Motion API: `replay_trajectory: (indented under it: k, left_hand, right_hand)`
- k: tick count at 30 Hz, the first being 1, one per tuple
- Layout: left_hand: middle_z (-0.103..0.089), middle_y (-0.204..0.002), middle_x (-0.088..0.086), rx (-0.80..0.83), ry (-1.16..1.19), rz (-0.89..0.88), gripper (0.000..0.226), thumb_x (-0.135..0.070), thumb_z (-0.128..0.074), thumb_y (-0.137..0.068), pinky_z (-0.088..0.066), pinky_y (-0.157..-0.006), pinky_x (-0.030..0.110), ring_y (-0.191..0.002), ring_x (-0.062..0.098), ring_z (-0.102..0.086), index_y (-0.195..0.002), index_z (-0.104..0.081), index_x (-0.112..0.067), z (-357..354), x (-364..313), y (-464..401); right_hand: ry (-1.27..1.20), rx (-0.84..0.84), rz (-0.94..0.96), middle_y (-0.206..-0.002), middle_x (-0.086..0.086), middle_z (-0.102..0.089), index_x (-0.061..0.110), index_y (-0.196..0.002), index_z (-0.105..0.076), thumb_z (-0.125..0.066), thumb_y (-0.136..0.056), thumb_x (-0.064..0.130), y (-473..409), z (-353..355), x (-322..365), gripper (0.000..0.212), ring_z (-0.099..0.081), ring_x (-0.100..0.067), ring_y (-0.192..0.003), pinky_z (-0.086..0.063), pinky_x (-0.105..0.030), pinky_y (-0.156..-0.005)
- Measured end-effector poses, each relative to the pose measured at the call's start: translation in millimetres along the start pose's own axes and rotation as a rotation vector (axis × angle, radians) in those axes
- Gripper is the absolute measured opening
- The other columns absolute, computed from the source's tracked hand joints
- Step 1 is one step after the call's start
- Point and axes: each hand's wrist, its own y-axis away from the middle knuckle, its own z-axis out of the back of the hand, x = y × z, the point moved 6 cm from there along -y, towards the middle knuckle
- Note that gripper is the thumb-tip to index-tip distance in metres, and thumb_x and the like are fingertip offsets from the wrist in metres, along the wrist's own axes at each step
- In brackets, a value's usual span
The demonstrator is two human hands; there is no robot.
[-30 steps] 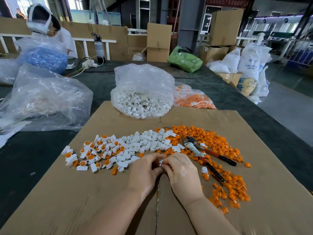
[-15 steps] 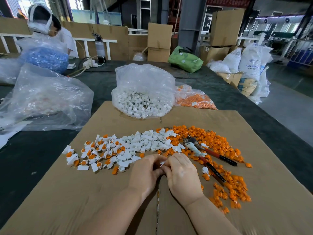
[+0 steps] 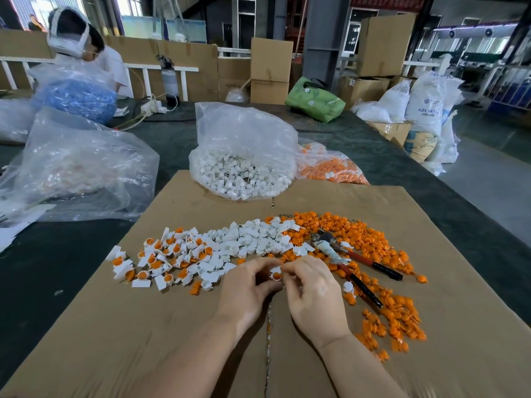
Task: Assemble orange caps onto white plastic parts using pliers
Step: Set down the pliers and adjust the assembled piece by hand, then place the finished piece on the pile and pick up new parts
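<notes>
Left hand and right hand pinch one white part holding an orange cap with curled fingers; a distant sack reads "ABS"

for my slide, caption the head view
Both hands pinch a white part with an orange cap; pliers lie idle.

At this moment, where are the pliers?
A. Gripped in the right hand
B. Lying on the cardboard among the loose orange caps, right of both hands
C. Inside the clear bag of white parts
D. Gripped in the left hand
B: the pliers lie untouched on the orange caps, while the left hand and right hand together pinch a small white part with an orange cap.
</notes>
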Motion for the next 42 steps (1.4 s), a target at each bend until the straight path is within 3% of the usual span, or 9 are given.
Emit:
replay_trajectory:
  k: [7, 12, 18, 24, 30, 34, 37, 39, 42]
  left_hand:
    - [-0.061, -0.083, -0.012, -0.030, 0.064, 0.041, 0.032, -0.019, -0.073, -0.081, -0.041, -0.069, 0.005, -0.077, -0.001, -0.056, -0.102, -0.059, -0.039, 1, 1, 2]
    - [-0.061, -0.088, -0.014, -0.140, 0.096, 0.047, 0.020, -0.020, -0.062, -0.090, -0.040, -0.065, 0.003, -0.080, -0.007, -0.056, -0.088, -0.058, -0.040, 16, -3, 3]
    - [-0.041, -0.098, -0.003, -0.358, -0.198, 0.080, 0.009, -0.021, -0.054, -0.094, -0.045, -0.081, 0.028, -0.091, 0.018, -0.054, -0.098, -0.063, -0.020, 80, 14, -19]
    - [-0.051, -0.110, 0.004, -0.408, -0.587, 0.191, 0.017, -0.019, -0.058, -0.091, -0.039, -0.088, 0.034, -0.104, 0.024, -0.046, -0.105, -0.069, -0.019, 108, 35, -25]
    - [-0.051, -0.113, 0.000, -0.435, -0.582, 0.102, 0.018, -0.022, -0.060, -0.090, -0.032, -0.094, 0.036, -0.111, 0.024, -0.041, -0.107, -0.067, -0.023, 95, 23, -22]
    - [-0.048, -0.096, -0.009, -0.291, -0.413, -0.085, 0.014, -0.011, -0.061, -0.089, -0.027, -0.083, 0.016, -0.105, 0.017, -0.046, -0.099, -0.068, -0.016, 66, 4, -24]
    - [-0.056, -0.107, -0.004, -0.168, -0.452, -0.125, 0.024, -0.008, -0.056, -0.091, -0.024, -0.084, 0.013, -0.109, 0.017, -0.045, -0.110, -0.066, -0.017, 42, -1, -27]
    - [-0.053, -0.121, -0.005, -0.084, -0.524, -0.102, 0.036, -0.008, -0.050, -0.092, -0.024, -0.094, 0.017, -0.116, 0.017, -0.039, -0.125, -0.057, -0.021, 30, 2, -30]
    - [-0.046, -0.130, -0.011, -0.008, -0.646, -0.069, 0.044, -0.012, -0.046, -0.094, -0.025, -0.098, 0.028, -0.121, 0.016, -0.032, -0.134, -0.048, -0.029, 19, 5, -33]
  right_hand:
    - [0.020, -0.043, 0.008, -0.076, 0.001, -0.063, 0.010, -0.078, -0.070, -0.073, -0.073, -0.004, 0, 3, 0, 0.015, -0.059, -0.016, -0.075, -0.043, -0.016, -0.074]
    - [0.027, -0.080, 0.003, -0.074, 0.000, -0.062, 0.008, -0.076, -0.069, -0.073, -0.071, -0.007, 0, 5, -1, 0.016, -0.058, -0.016, -0.071, -0.040, -0.015, -0.073]
    - [0.034, -0.092, 0.005, -0.074, 0.001, -0.062, 0.008, -0.076, -0.070, -0.073, -0.072, -0.007, 0, 5, 0, 0.015, -0.059, -0.017, -0.072, -0.047, -0.022, -0.072]
    - [0.031, -0.078, 0.002, -0.073, 0.001, -0.062, 0.008, -0.075, -0.069, -0.073, -0.073, -0.006, -1, 4, 0, 0.015, -0.058, -0.016, -0.071, -0.044, -0.018, -0.072]
    - [0.087, -0.030, 0.009, -0.078, -0.004, -0.066, 0.005, -0.084, -0.073, -0.073, -0.068, -0.013, -7, -2, -1, 0.023, -0.063, -0.021, -0.074, -0.052, -0.026, -0.073]
    - [0.209, 0.081, -0.014, -0.089, -0.008, -0.067, 0.005, -0.097, -0.072, -0.073, -0.065, -0.013, -16, -12, -1, 0.037, -0.064, -0.027, -0.082, -0.054, -0.037, -0.074]
    - [0.343, 0.223, -0.009, -0.119, -0.009, -0.059, 0.013, -0.121, -0.061, -0.068, -0.078, 0.003, -18, -26, 1, 0.045, -0.056, -0.029, -0.110, -0.046, -0.041, -0.091]
    - [0.383, 0.334, -0.028, -0.139, -0.004, -0.042, 0.022, -0.139, -0.041, -0.050, -0.094, 0.017, -19, -36, -3, 0.046, -0.038, -0.024, -0.127, -0.031, -0.038, -0.103]
    - [0.448, 0.373, -0.023, -0.133, -0.001, -0.042, 0.022, -0.130, -0.045, -0.046, -0.096, 0.022, -21, -39, -4, 0.034, -0.037, -0.022, -0.120, -0.030, -0.033, -0.098]
